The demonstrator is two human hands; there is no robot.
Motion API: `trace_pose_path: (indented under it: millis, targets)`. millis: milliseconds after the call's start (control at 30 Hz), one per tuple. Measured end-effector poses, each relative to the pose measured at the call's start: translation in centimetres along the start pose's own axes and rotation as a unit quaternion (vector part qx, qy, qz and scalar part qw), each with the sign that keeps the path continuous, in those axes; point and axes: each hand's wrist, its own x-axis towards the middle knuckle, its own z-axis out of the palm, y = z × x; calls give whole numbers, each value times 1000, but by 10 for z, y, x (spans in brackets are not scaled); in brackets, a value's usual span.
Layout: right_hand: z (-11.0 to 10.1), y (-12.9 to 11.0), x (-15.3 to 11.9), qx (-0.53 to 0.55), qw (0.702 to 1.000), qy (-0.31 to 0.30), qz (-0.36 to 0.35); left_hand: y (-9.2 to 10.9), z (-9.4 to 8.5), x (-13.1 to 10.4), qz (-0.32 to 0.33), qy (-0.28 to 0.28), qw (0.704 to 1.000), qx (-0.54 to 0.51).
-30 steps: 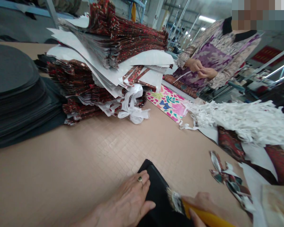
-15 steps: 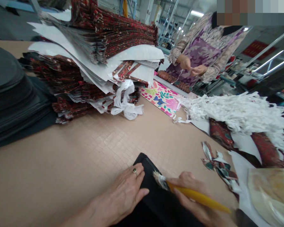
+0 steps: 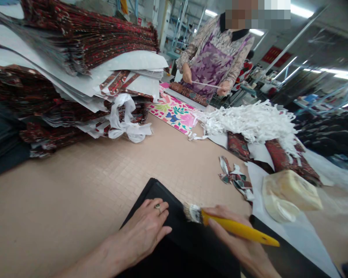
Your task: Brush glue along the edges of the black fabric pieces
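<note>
My left hand (image 3: 147, 227), with a ring on one finger, lies flat with fingers stretched over black material (image 3: 188, 247) on the table. A paintbrush (image 3: 243, 229) with a yellow handle is gripped in my right hand (image 3: 243, 253). Its whitish, caked bristles touch or hover just over the right edge of the black material; which of the two I cannot tell. The near part of the material runs out of the bottom of the view. To the right, a cream plastic container (image 3: 292, 189) rests on white sheeting (image 3: 295, 239).
Stacks of red patterned fabric (image 3: 110, 42) tower at the left beside dark pieces (image 3: 5, 139). White strips (image 3: 249, 121) are heaped at the back right, near fabric scraps (image 3: 234, 177). Across the brown table (image 3: 75, 193), a co-worker (image 3: 211, 61) holds a white strip.
The view has swung right, so the table items sit further left and the container shows fully. My right hand still holds the brush by the material's edge. The co-worker's hands have moved apart.
</note>
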Motion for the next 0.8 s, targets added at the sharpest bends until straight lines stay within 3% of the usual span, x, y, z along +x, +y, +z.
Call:
trace_pose_path:
  millis: [133,233,300,400,467,500,667,800]
  targets:
    - [23,-2,10,76,997,-2,-25,-3,9,0,5,28,999,27]
    - [8,10,-4,55,998,-25,-15,-4,12,0,13,46,998,40]
    - [-11,17,-21,40,998,-11,37,-4,12,2,19,34,998,43]
    - [-29,20,-40,63,971,135,186,-4,13,3,15,12,998,56]
    - [-25,16,-43,103,930,227,269,-6,17,4,9,6,998,66]
    - [-19,13,-42,136,915,242,292,-7,19,4,8,7,997,70]
    - [20,-1,-24,295,885,189,307,-14,25,5,23,29,996,82]
    - [21,5,-27,293,889,167,309,-13,25,6,28,54,994,86]
